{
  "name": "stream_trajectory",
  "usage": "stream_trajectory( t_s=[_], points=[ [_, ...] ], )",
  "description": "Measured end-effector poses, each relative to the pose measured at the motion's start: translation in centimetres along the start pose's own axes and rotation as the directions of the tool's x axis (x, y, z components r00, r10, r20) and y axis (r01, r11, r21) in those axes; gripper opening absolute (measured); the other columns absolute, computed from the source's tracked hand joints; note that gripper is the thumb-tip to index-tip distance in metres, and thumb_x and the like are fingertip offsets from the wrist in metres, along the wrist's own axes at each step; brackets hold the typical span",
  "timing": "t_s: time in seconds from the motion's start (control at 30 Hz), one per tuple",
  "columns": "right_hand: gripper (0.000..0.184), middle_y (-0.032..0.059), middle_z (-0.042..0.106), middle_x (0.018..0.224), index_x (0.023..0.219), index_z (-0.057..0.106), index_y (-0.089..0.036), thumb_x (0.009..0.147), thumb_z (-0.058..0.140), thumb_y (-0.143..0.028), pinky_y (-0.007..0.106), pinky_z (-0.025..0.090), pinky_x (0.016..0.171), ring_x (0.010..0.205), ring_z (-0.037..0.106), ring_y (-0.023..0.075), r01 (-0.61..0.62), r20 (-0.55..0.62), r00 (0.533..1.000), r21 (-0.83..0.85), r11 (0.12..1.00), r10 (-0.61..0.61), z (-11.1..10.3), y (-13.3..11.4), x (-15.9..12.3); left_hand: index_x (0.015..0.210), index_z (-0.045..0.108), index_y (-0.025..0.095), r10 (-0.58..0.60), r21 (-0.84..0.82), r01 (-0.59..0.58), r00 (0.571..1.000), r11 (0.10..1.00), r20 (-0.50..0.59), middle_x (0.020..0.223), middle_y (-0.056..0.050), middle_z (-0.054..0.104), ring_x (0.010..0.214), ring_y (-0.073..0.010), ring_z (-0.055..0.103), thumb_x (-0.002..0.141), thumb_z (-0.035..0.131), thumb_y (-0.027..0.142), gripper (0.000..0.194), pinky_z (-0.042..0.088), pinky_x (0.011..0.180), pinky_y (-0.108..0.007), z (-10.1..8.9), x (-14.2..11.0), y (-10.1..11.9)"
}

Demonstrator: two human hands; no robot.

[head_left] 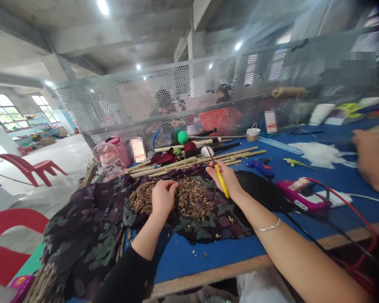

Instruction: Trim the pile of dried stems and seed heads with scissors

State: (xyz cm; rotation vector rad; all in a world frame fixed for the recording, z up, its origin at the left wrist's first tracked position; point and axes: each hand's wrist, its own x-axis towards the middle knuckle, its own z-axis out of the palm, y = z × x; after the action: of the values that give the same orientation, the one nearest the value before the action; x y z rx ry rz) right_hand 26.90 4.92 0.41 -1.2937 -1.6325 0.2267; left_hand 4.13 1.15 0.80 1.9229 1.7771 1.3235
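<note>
Up front, the wooden edge [208, 279] of the surface [177, 266] is running slantwise below both forearms, and a slim bare blue strip is showing between it and the dark cloth [82, 219]. The cloth is spilling over the surface's left end, toward a red chair [12, 235]. Behind the pile [196, 198], sticks [183, 162] are lying lengthwise, with a green ball [182, 137] and a white ball [207, 152] among them; a perforated screen [129, 101] is standing beyond. On the right, a blue glue gun [261, 167], a purple power strip [303, 197] and a red cable [350, 202] are taking up room, and another person's hand [374, 158] is reaching in at the far right.

The left hand [163, 198] is narrowing to a pinch, thumb and fingertips together; whether a bit is sitting between them, I cannot tell. The right hand [228, 179] is closing around a yellow-handled tool [221, 180], its thin dark tip pointing up and away.

The brown, dried pile is resting on the cloth, directly under the left hand and spreading out to both sides of it. Its right end is lying near the right hand, just below and left of it.
</note>
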Motion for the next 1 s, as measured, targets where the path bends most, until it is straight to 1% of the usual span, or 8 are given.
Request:
stream_trajectory(
  t_s=[0.07, 0.17, 0.23, 0.3, 0.4, 0.57, 0.83, 1.0],
  points=[
    [0.034, 0.0056, 0.065, 0.077, 0.088, 0.056, -0.019, 0.079, 0.049, -0.052, 0.027, 0.042, 0.061, 0.066, 0.06, 0.019, -0.029, -0.05, 0.998, 0.0, 1.0, 0.029, -0.2, 0.4, 0.3, 0.085, 0.07, 0.018, 0.116, 0.086, -0.116, 0.993, 0.989, 0.015, 0.087, -0.006, 0.067, 0.081, -0.0177, 0.059, 0.078, 0.056, 0.027, 0.018, 0.045, 0.078, -0.03, 0.5, 0.9, 1.1],
    [0.032, 0.0046, 0.065, 0.075, 0.088, 0.056, -0.02, 0.079, 0.05, -0.051, 0.026, 0.041, 0.059, 0.062, 0.059, 0.0184, -0.032, -0.111, 0.993, -0.007, 0.999, 0.031, -0.4, 0.7, 0.5, 0.086, 0.071, 0.02, 0.211, 0.218, -0.274, 0.939, 0.937, 0.271, 0.09, -0.007, 0.067, 0.084, -0.0184, 0.06, 0.078, 0.055, 0.022, 0.018, 0.045, 0.079, -0.028, 2.5, 2.1, 3.3],
    [0.031, 0.0039, 0.064, 0.073, 0.088, 0.056, -0.021, 0.079, 0.051, -0.05, 0.026, 0.041, 0.057, 0.06, 0.058, 0.0175, -0.028, -0.136, 0.99, -0.005, 1.0, 0.027, -0.6, 0.7, 0.5, 0.085, 0.072, 0.022, 0.198, 0.318, -0.374, 0.861, 0.871, 0.469, 0.09, -0.008, 0.068, 0.085, -0.0204, 0.061, 0.079, 0.054, 0.022, 0.018, 0.045, 0.077, -0.03, 4.3, 2.5, 4.7],
    [0.031, 0.0031, 0.064, 0.07, 0.09, 0.056, -0.021, 0.079, 0.051, -0.049, 0.025, 0.04, 0.055, 0.057, 0.057, 0.0168, -0.013, -0.135, 0.991, -0.01, 1.0, 0.012, -0.8, 0.7, 0.5, 0.087, 0.071, 0.02, 0.124, 0.44, -0.423, 0.817, 0.792, 0.563, 0.092, -0.012, 0.067, 0.089, -0.0245, 0.061, 0.079, 0.054, 0.023, 0.019, 0.045, 0.078, -0.034, 5.9, 2.5, 5.7],
    [0.029, 0.0031, 0.064, 0.07, 0.093, 0.056, -0.021, 0.079, 0.051, -0.046, 0.024, 0.039, 0.054, 0.058, 0.057, 0.0165, 0.018, -0.103, 0.994, -0.016, 1.0, -0.019, -1.0, 0.5, 0.4, 0.09, 0.071, 0.019, 0.063, 0.499, -0.418, 0.811, 0.759, 0.582, 0.093, -0.015, 0.067, 0.093, -0.0292, 0.06, 0.076, 0.058, 0.025, 0.02, 0.044, 0.079, -0.041, 7.5, 2.4, 6.5],
    [0.027, 0.0038, 0.065, 0.074, 0.091, 0.056, -0.021, 0.079, 0.052, -0.044, 0.024, 0.041, 0.058, 0.061, 0.059, 0.0171, 0.003, -0.093, 0.996, -0.022, 1.0, -0.005, -1.3, -0.2, 0.4, 0.084, 0.071, 0.019, 0.053, 0.493, -0.435, 0.788, 0.753, 0.613, 0.092, -0.014, 0.068, 0.094, -0.0297, 0.06, 0.075, 0.057, 0.027, 0.018, 0.042, 0.083, -0.044, 7.5, 2.5, 6.7],
    [0.033, 0.0055, 0.067, 0.079, 0.097, 0.057, -0.021, 0.077, 0.055, -0.047, 0.026, 0.043, 0.061, 0.069, 0.062, 0.0197, 0.01, -0.039, 0.999, -0.016, 1.0, -0.011, -1.0, -0.9, 0.1, 0.08, 0.072, 0.021, 0.053, 0.419, -0.426, 0.75, 0.802, 0.659, 0.082, -0.01, 0.068, 0.079, -0.0228, 0.063, 0.068, 0.057, 0.026, 0.02, 0.047, 0.071, -0.03, 8.3, 3.3, 6.0],
    [0.032, 0.006, 0.068, 0.082, 0.096, 0.057, -0.021, 0.077, 0.056, -0.046, 0.026, 0.044, 0.065, 0.075, 0.063, 0.0204, 0.023, -0.031, 0.999, -0.023, 0.999, -0.023, -0.9, -0.6, 0.1, 0.078, 0.07, 0.015, 0.163, 0.367, -0.437, 0.796, 0.821, 0.583, 0.091, -0.013, 0.065, 0.09, -0.0243, 0.058, 0.071, 0.052, 0.025, 0.022, 0.044, 0.079, -0.032, 7.9, 3.2, 6.0]
  ],
)
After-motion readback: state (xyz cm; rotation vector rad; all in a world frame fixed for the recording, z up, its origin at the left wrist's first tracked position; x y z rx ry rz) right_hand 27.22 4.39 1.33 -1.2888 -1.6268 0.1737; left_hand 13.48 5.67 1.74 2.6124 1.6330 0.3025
